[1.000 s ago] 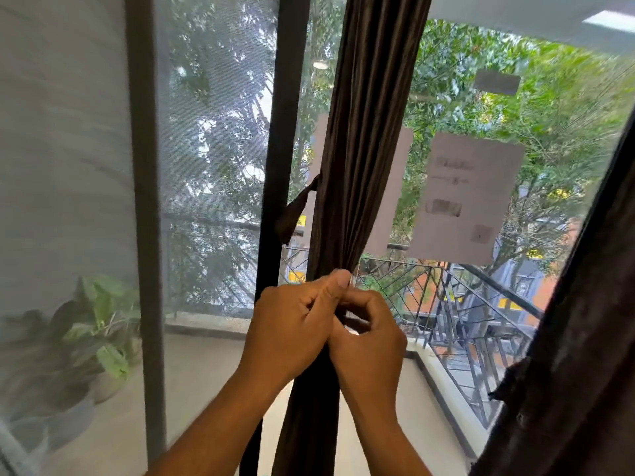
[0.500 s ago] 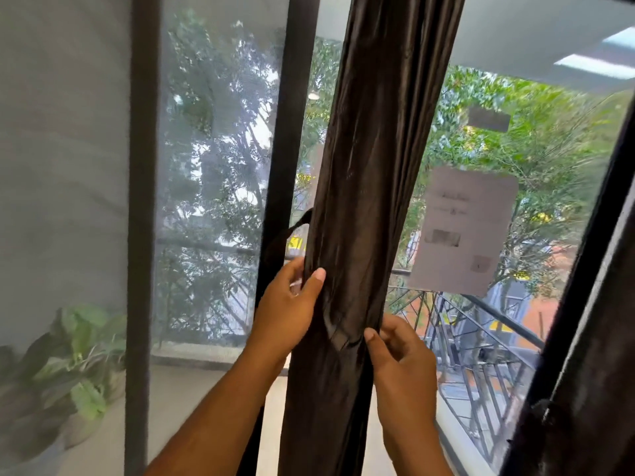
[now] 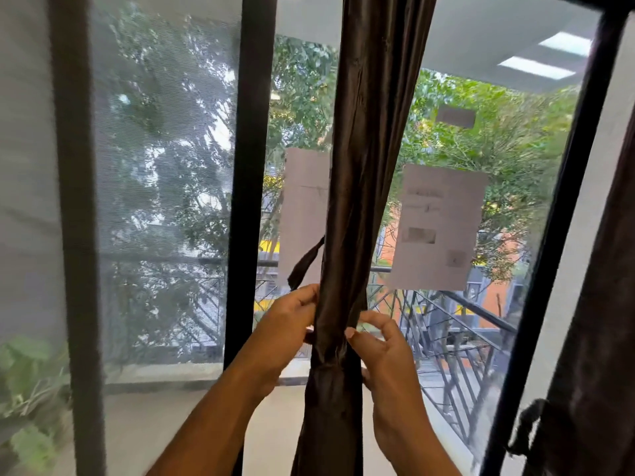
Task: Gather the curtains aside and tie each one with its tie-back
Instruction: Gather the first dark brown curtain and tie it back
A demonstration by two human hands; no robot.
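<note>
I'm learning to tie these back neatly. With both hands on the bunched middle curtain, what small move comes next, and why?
Probably bring the loose tie-back strap round the front of the bunched curtain. It hangs free on the left, just above the left hand, while the right hand pinches the gathered folds from the other side, ready to take its end.

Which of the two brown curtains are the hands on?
The middle curtain, bunched in front of the glass; both hands grip it low down. The other curtain hangs untouched at the right edge.
</note>
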